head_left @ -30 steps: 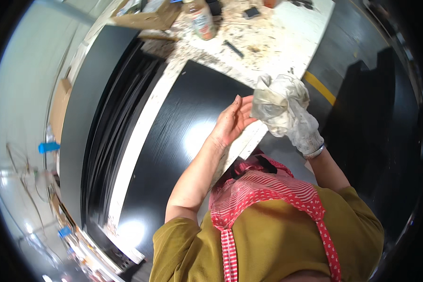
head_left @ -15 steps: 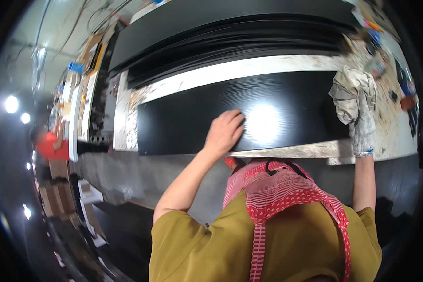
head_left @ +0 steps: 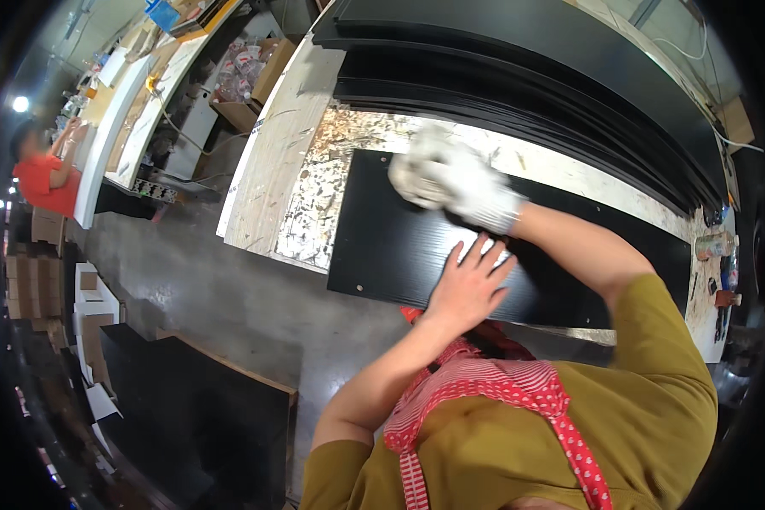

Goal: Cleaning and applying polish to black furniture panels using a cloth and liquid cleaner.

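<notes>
A long black panel (head_left: 561,272) with small holes near its edges lies flat on the white, paint-stained worktable (head_left: 302,204). My bare left hand (head_left: 470,285) rests on the panel near its front edge, fingers spread and nothing in them. My right hand (head_left: 489,191), in a white knitted glove, is over the panel's far left part. It is closed on a crumpled off-white rag (head_left: 425,170), which is pressed to the surface and blurred by motion. The gloved fingers are partly hidden by the rag.
Stacked black panels (head_left: 518,85) line the table's far side. A jar (head_left: 716,245) stands at the right end. At far left a person in red (head_left: 49,183) works at another bench. More dark boards (head_left: 200,416) lie at lower left, and a box of plastic bottles (head_left: 255,76) stands beyond.
My right hand has swept the rag from the panel's right end to its far left part. My left hand's fingers have spread out. The whole view has turned and shifted.
</notes>
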Motion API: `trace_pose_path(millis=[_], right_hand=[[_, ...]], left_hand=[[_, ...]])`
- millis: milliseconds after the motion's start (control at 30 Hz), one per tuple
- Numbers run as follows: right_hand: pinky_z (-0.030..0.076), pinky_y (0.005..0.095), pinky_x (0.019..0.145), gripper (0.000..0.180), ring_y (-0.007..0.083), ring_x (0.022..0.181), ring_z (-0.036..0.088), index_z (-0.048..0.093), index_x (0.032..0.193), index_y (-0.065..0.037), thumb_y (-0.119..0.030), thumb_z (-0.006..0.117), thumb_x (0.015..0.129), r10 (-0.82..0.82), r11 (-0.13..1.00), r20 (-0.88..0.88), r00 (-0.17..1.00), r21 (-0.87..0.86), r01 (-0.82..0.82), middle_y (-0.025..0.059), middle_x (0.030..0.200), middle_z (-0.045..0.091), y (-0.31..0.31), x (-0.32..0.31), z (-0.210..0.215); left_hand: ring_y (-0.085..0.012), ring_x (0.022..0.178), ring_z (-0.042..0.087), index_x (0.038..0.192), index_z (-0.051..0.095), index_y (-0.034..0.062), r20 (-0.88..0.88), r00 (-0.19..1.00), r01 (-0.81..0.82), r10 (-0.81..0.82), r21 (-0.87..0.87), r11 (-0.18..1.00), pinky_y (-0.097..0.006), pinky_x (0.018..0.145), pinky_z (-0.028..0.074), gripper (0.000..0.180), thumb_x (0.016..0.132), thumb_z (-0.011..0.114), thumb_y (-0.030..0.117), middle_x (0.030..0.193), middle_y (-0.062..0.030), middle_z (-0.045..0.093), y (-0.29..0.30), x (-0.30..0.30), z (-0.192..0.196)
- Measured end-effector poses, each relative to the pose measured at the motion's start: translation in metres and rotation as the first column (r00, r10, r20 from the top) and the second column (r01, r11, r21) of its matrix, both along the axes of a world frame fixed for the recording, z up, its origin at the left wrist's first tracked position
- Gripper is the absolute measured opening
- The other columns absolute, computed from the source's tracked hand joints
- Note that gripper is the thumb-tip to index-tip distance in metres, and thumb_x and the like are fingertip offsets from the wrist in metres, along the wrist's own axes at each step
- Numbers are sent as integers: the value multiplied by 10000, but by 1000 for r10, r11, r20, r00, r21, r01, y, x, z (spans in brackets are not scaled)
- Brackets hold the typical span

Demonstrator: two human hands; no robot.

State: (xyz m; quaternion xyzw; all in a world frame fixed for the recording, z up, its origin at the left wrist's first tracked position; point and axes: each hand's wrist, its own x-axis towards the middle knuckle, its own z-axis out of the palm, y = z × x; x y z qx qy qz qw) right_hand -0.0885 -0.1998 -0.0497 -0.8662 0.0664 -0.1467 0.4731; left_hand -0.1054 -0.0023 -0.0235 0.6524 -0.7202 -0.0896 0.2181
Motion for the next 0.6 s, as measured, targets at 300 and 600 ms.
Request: trace_pose_path(millis=[300, 600], right_hand=[[527, 363, 724, 212, 333, 855, 629, 584, 987, -10, 33, 578, 779, -232, 657, 49, 971, -729, 194, 152, 917, 622, 8, 56, 32], [498, 434, 921, 507, 354, 1061, 579, 523, 1281, -70, -60, 592, 779, -278, 744, -87, 957, -650, 157, 205, 1234, 554, 27, 118, 26]], left_hand=[[-304, 1362, 349, 1324, 533, 124, -151, 987, -57, 52, -31, 998, -507, 1095, 287, 519, 873, 631, 362, 1461, -107, 402, 7, 13, -9], [-338, 1374, 321, 1392, 476, 111, -243, 970, 19, -18, 0, 1000, -549, 1091, 303, 567, 893, 620, 339, 1471, -133, 364, 3, 11, -12]])
